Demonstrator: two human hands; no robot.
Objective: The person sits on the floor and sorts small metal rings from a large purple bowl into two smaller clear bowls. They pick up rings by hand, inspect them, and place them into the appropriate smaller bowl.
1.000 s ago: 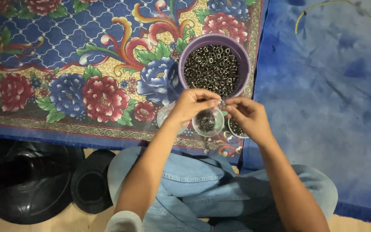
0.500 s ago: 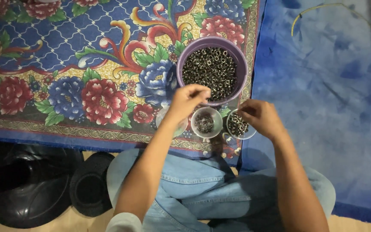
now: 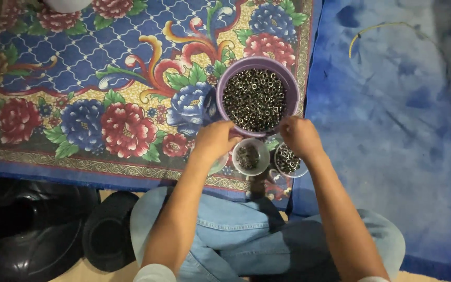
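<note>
The person wears light blue denim jeans (image 3: 246, 235) with visible seam stitching and a darker shaded fold down the middle between the legs. Both forearms are bare from the wrist up to near the elbow, where the edge of a white or pale sleeve (image 3: 155, 272) shows at the bottom of the view on the left arm, with a thin sliver of the same on the right. The left hand (image 3: 216, 140) and right hand (image 3: 300, 136) carry no rings, watch or gloves that can be made out.

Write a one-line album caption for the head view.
Two hands hover over small cups beside a purple bowl of metal rings.
</note>
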